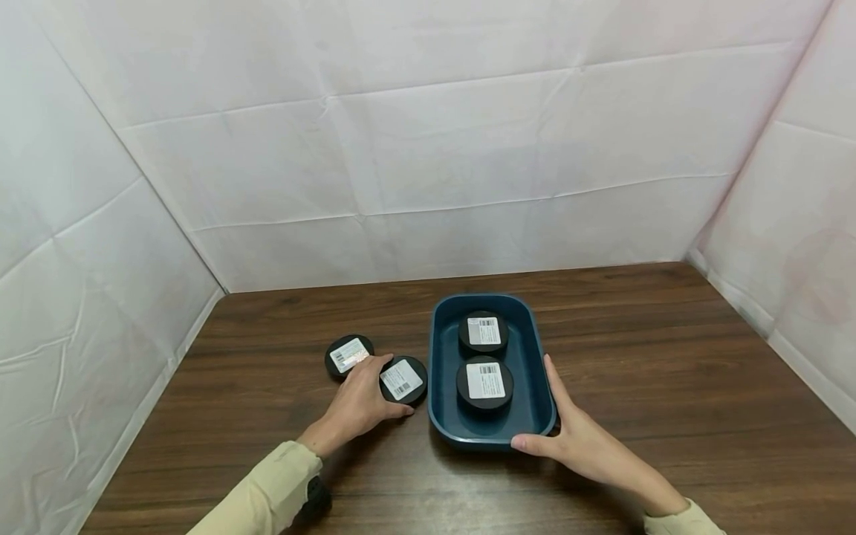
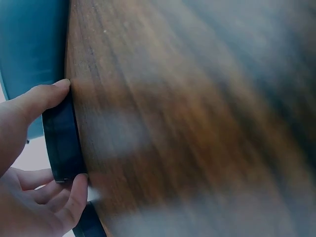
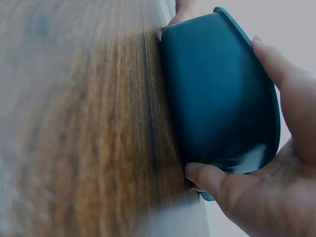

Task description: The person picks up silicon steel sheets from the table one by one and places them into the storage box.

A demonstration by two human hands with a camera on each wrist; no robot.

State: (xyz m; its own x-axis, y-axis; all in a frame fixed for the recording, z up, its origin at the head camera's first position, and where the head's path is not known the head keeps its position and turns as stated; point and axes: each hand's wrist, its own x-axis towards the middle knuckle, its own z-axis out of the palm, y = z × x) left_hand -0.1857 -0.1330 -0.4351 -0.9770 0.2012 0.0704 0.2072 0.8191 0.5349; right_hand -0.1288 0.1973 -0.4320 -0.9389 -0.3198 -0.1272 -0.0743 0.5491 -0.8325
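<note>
My left hand (image 1: 361, 401) grips a black disc (image 1: 403, 380) with a white barcode label, thumb and fingers around its edge. In the left wrist view that disc (image 2: 64, 143) shows its dark side wall, low over or on the wood; I cannot tell which. A second labelled disc (image 1: 349, 354) lies beyond the hand, partly behind the fingers. My right hand (image 1: 578, 438) holds the near right corner of a blue rectangular tray (image 1: 531, 371), thumb at the near rim and fingers along the right side. Inside the tray are a far disc (image 1: 484, 331) and a near disc (image 1: 484, 382), labels up.
Everything stands on a dark brown wooden table (image 1: 669, 357). White cloth walls (image 1: 435, 163) rise behind and on both sides of it. A dark band or object (image 1: 316, 498) shows beside the left sleeve.
</note>
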